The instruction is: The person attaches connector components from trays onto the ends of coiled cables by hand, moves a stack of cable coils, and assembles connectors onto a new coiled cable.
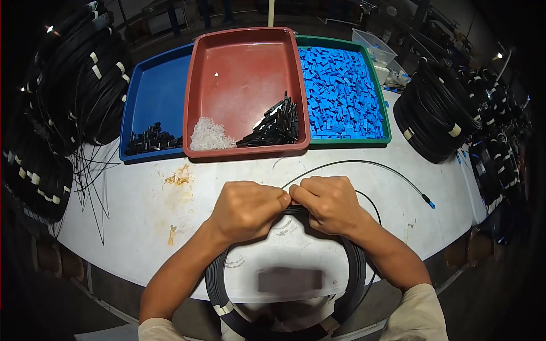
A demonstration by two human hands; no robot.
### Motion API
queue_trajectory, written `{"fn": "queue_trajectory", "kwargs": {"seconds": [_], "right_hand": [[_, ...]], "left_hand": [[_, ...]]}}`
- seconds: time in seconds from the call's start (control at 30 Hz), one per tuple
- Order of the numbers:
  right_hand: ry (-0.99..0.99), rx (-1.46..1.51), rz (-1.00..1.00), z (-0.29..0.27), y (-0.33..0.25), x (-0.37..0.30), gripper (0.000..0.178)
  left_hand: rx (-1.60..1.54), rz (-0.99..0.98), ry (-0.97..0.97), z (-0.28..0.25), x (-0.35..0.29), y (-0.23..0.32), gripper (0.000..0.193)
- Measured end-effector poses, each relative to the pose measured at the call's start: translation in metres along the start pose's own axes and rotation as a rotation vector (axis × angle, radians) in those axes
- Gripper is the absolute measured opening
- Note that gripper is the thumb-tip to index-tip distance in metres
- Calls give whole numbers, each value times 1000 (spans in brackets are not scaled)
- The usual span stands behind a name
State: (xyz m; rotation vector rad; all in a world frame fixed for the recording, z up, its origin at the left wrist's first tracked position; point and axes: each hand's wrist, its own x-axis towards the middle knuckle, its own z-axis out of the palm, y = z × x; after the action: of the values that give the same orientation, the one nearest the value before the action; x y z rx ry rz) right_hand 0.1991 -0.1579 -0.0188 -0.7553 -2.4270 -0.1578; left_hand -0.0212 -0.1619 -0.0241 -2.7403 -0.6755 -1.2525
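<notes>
Gripping the far stretch of a black cable coil [216,278] with left hand [244,207] and right hand [330,202], both curled tight, fingertips touching or nearly so. Cannot tell about any strand pinched between them. Spreading as a ring from the grip toward the body, past the near edge of the counter [142,227]. Arcing beyond the right hand, a loose cable [364,161]; ending well to the right in a blue tip [431,204], long axis slanting down and rightward, nearer the right hand.

Under everything, a pale, stained surface. Along its far side, a blue tray [156,94], a red tray [244,68] and a green tray [388,133], all holding small parts. At either side, more black coils [435,113].
</notes>
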Motion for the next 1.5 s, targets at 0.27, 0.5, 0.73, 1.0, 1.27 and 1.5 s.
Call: {"fn": "queue_trajectory", "kwargs": {"seconds": [0.27, 0.5, 0.73, 1.0, 1.27, 1.5], "right_hand": [[-4, 159, 102, 2, -2, 0, 13], [56, -1, 19, -3, 0, 0, 14], [17, 321, 112, 9, 7, -1, 11], [238, -84, -88, 2, 0, 3, 20], [31, 295, 63, 4, 2, -2, 16], [111, 19, -13, 1, -3, 2, 15]], "left_hand": [[76, 38, 59, -1, 0, 1, 21], [-105, -105, 61, 2, 1, 3, 15], [220, 224, 80, 0, 2, 3, 11], [-347, -324, 158, 5, -3, 4, 18], [86, 198, 75, 0, 4, 4, 10], [-205, -330, 53, 0, 2, 9, 16]]}}
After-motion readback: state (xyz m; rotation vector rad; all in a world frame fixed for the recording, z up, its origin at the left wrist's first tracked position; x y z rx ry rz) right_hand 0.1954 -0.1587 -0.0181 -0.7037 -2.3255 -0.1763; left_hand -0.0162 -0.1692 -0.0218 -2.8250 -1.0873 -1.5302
